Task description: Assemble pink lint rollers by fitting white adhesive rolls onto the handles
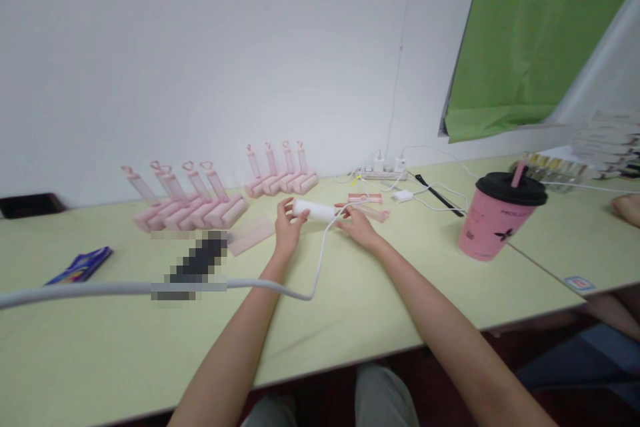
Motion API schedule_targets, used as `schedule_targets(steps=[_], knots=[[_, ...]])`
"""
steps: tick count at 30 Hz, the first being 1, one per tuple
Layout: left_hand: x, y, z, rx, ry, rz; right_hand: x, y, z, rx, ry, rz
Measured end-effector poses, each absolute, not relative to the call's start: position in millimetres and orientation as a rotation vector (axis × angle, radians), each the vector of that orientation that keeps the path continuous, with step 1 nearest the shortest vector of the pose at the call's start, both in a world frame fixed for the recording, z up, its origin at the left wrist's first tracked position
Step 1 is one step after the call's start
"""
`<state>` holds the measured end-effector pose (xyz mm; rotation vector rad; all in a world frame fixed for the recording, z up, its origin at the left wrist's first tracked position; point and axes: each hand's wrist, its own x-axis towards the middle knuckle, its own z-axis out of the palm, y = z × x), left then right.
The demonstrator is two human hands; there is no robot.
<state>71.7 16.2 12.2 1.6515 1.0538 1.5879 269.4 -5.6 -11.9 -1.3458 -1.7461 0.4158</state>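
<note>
My left hand (287, 230) grips the left end of a white cylinder (316, 210), lying nearly level just above the table. At the cylinder's right end, my right hand (359, 227) has its fingers closed around the end of a white cable (321, 260). Whether the cable's tip sits in the cylinder is too small to tell. Just beyond the right hand lie a pink casing (364, 198) and a clear pinkish piece (376, 213). A flat pale pink strip (251, 235) rests left of my left hand.
Several pink pieces with upright clear tubes (207, 210) stand toward the wall. A power strip (384, 175) with chargers is at the back. To the right is a lidded pink cup (490, 223). A blue packet (83, 265) and a blurred-out dark object (200, 263) lie left.
</note>
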Motion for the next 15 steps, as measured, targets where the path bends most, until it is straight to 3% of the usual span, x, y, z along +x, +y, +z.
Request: schedule_targets(steps=[6, 15], knots=[[60.2, 29.7, 4.7, 1.314, 1.048, 1.605, 287.1, -19.4, -7.4, -1.821, -1.820, -0.234], [64.3, 27.0, 7.0, 1.212, 1.120, 1.519, 297.9, -20.3, -10.8, -2.085, -1.658, -0.285]])
